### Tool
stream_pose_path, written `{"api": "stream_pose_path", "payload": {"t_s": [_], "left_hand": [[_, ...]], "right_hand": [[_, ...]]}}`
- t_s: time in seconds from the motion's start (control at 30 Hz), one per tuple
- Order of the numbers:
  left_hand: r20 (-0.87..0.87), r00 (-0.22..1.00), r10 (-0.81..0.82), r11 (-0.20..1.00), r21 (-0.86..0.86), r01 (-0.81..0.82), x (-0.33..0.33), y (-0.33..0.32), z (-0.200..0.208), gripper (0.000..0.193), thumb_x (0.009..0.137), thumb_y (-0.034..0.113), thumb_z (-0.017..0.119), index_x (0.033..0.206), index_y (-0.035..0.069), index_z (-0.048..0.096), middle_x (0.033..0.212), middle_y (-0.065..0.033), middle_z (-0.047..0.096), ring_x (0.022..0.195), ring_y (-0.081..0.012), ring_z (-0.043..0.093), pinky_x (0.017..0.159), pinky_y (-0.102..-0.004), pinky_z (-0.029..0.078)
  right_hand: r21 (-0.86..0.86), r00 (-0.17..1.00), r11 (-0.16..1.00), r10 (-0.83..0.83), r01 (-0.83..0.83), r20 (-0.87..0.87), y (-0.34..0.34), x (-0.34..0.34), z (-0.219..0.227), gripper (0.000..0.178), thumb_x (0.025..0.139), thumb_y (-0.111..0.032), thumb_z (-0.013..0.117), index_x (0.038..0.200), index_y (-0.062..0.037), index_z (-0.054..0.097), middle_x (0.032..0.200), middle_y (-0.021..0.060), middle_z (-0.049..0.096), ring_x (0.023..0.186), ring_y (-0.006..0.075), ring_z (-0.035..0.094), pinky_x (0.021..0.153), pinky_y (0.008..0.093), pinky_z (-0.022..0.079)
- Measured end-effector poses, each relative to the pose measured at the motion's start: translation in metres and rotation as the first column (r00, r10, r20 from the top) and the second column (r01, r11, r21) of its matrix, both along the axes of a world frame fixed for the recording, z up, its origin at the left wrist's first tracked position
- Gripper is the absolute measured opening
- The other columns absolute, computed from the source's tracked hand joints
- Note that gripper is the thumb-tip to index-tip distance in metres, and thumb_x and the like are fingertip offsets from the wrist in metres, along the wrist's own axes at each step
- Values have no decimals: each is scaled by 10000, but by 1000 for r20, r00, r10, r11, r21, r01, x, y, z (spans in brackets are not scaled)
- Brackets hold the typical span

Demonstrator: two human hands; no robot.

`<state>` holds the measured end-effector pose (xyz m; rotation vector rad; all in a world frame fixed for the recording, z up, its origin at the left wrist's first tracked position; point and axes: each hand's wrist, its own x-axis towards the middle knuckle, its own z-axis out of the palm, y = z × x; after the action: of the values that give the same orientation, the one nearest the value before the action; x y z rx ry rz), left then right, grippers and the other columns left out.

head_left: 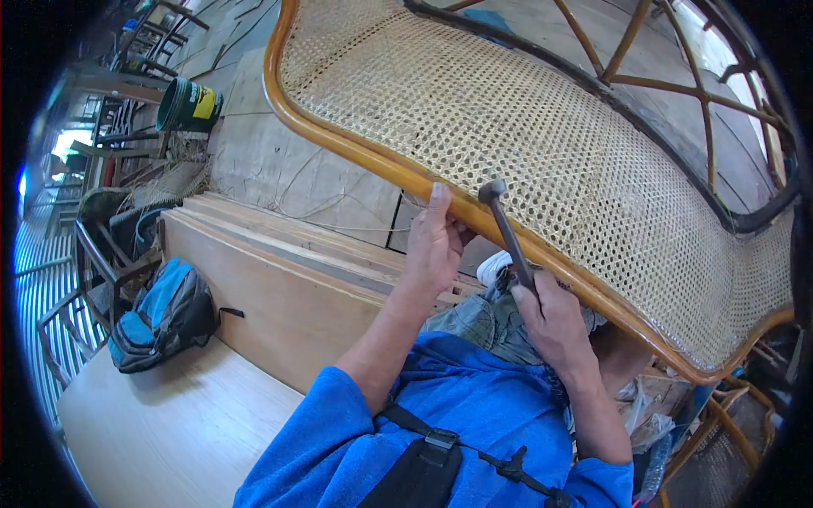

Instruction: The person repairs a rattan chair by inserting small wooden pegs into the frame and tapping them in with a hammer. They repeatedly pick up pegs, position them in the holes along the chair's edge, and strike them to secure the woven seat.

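Observation:
A long woven cane panel (474,110) is set in a curved, varnished orange-brown wooden frame (339,149), which slants across in front of me. My left hand (436,245) grips the near rail, its thumb on top and its fingers curled beneath, partly hidden. Close to its right, my right hand (552,320) is closed round the lower handle of a hammer (511,241). The dark metal hammer head lies over the inner edge of the rail, where the cane meets the wood. Whether it touches the surface I cannot tell.
Stacked wooden boards (271,262) stand on edge at my left, beside a pale tabletop (212,423) holding a blue and grey backpack (161,317). A dark green bucket (188,106) sits farther off. Plastic bags (650,432) and more cane furniture (732,432) lie at lower right.

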<state>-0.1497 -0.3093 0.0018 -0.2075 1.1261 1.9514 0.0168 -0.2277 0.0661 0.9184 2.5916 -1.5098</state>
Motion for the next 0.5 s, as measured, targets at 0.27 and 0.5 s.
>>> {"api": "stream_pose_path", "payload": {"t_s": [0.27, 0.5], "left_hand": [[48, 973, -224, 971, -72, 227, -5, -13, 4, 484, 879, 470, 513, 1175, 87, 498, 1139, -77, 559, 1058, -238, 534, 927, -414, 428], [153, 903, -401, 916, 69, 395, -4, -5, 2, 358, 890, 305, 535, 1125, 36, 561, 1105, -147, 608, 1012, -280, 586, 922, -441, 452]], "right_hand": [[95, 969, 984, 127, -150, 211, -10, 116, 2, 392, 771, -307, 651, 1115, -143, 559, 854, 105, 571, 775, 305, 602, 651, 398, 496], [193, 930, 923, -287, 333, -229, -38, 149, -31, 350, 763, -277, 658, 1066, -120, 583, 864, 100, 580, 779, 298, 587, 690, 384, 488]]}}
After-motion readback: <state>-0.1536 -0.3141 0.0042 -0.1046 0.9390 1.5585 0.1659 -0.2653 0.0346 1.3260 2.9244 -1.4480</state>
